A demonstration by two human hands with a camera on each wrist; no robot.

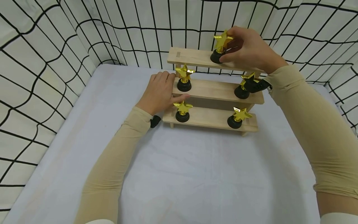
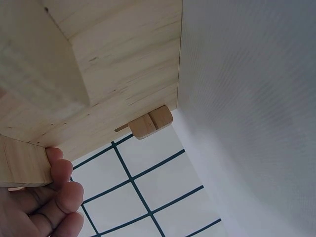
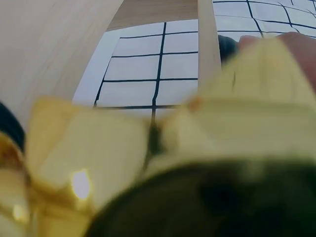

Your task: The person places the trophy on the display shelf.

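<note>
A three-tier wooden display stand (image 1: 212, 89) stands on the white surface. On its top tier, my right hand (image 1: 250, 48) pinches a small gold star trophy (image 1: 216, 57) with a round black base, the base right at the board. My left hand (image 1: 160, 93) grips the stand's left end; in the left wrist view its fingers (image 2: 69, 196) curl round a wooden edge. The middle tier bears one star trophy (image 1: 184, 85) at the left and another (image 1: 241, 92) at the right, partly hidden by the right wrist's black camera. Two more, left (image 1: 182, 116) and right (image 1: 235, 122), stand on the bottom tier.
Black wire grid panels (image 1: 156, 29) enclose the back and sides, close behind the top tier. White cloth (image 1: 195, 174) covers the surface in front of the stand. In the right wrist view, blurred gold star points (image 3: 84, 158) block much of the picture.
</note>
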